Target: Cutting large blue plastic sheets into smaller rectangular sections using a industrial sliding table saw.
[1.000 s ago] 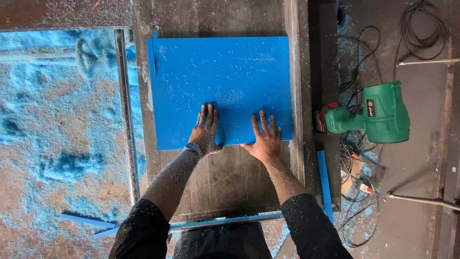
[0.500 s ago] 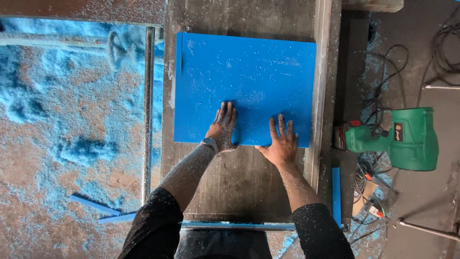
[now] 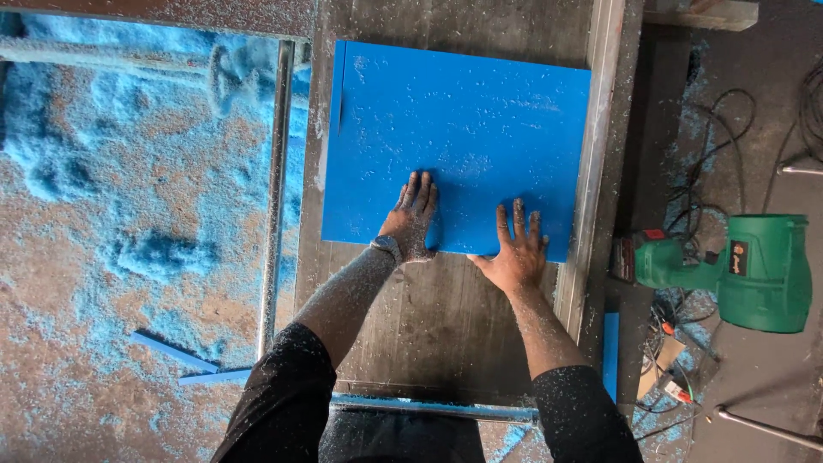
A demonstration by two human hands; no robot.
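black sleeves pushed up, dust-speckled forearms, wrist band.

left hand (image 3: 411, 225) flat, right hand (image 3: 514, 250) flat

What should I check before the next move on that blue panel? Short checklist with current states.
1. Both hands on the blue panel: ok. Left hand lies flat on its near part; right hand rests over its near edge.
2. Panel flat on the work table: ok, no lifted corner shows.
3. Right edge against the metal rail: looks ok, edge runs along it.
4. Panel surface clean: not ok, pale dust and chips are scattered over it.
5. Green power tool away from the hands: ok, it lies on the floor to the right, past the rail.
6. Tool switched off: cannot tell.
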